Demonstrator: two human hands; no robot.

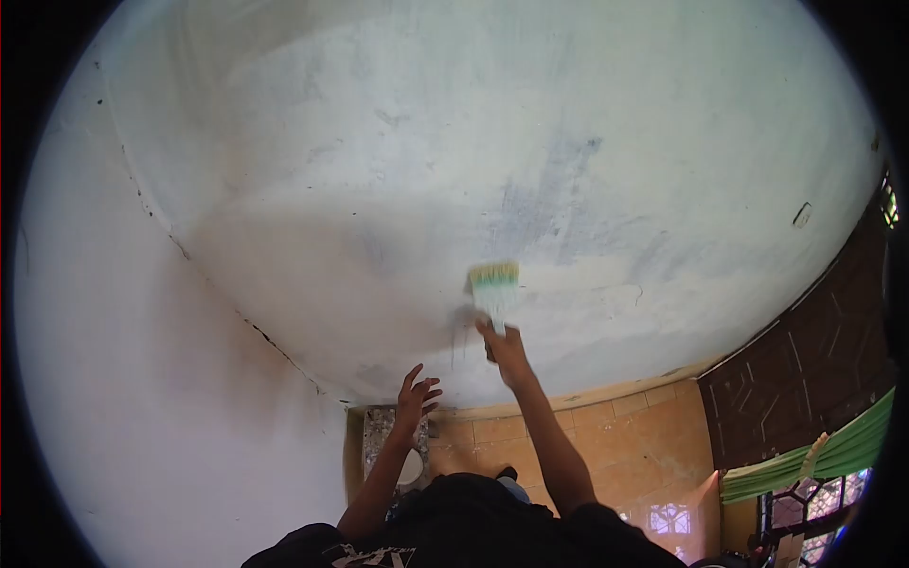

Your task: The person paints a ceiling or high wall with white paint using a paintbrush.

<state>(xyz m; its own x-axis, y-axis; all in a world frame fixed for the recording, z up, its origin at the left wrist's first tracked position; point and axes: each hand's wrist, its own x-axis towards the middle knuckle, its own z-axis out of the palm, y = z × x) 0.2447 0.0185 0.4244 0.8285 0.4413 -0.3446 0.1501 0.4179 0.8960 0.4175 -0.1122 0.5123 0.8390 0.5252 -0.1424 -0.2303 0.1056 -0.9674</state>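
A wide paintbrush (494,289) with yellowish bristles and a pale green-white body is gripped by its handle in my right hand (502,348). Its bristles point up, at or close to the wall (398,246); contact is hard to make out. The wall is whitish, with bluish-grey patches and scuffs around and above the brush. My left hand (415,405) is raised in front of the lower wall, fingers spread and holding nothing. Below it stands a paint-spattered surface (381,426) with a round whitish container (411,468), partly hidden by my left forearm.
A cracked corner line (256,329) runs down to where the left wall (189,407) meets the painted one. Orange floor tiles (606,445) lie below. To the right are a dark panelled door (805,350), a green curtain (852,445) and a small wall switch (803,215).
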